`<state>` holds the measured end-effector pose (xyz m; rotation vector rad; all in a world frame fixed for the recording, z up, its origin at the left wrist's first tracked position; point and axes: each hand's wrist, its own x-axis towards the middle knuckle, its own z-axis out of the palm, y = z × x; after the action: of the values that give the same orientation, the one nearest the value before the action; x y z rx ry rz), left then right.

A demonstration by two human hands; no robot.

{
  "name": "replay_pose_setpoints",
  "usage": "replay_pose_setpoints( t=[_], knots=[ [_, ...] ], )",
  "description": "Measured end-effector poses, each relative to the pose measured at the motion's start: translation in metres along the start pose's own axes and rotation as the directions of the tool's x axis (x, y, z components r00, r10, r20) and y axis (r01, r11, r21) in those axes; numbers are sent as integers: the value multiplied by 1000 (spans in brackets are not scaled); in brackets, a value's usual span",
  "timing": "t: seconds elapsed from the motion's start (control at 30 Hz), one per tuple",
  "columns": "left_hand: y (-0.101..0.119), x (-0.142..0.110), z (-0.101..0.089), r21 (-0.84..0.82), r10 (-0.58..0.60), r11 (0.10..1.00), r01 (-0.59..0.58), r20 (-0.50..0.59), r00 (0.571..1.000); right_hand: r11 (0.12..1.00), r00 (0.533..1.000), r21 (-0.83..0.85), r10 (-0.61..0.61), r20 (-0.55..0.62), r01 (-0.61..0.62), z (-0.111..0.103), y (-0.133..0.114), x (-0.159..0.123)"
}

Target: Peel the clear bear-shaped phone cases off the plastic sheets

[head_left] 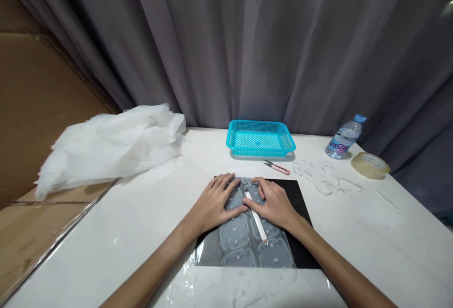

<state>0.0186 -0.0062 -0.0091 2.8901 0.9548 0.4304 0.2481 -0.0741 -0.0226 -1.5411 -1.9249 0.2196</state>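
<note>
The left hand (213,200) lies spread and empty on the clear sheet (233,233) over the black mat (297,197), and the right hand (278,202) is half curled, thumb across the white stick (258,224), grip hard to tell.

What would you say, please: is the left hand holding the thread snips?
No, the left hand rests on the clear plastic sheet, while the thread snips lie on the table.
</note>
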Motion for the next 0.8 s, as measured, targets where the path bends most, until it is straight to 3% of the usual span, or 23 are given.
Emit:
replay_pose_setpoints(
  t=[0.17, 0.4, 0.67, 0.8],
  knots=[
    [3, 2, 2, -58, -26, 998, 24, -35, 999, 1000, 996, 6, -31, 79, 30, -6, 0, -2],
    [27, 1, 13, -130, -43, 991, 31, -95, 995, 997, 987, 51, -57, 148, 50, -17, 7, -3],
    [34, -1, 16, -97, -44, 995, 39, -47, 998, 993, 990, 61, -101, 96, 96, -14, 14, -4],
    [35, -1, 13, -102, -38, 994, 33, -46, 998, 996, 987, 57, -74, 141, 67, -17, 10, -1]
  ],
)
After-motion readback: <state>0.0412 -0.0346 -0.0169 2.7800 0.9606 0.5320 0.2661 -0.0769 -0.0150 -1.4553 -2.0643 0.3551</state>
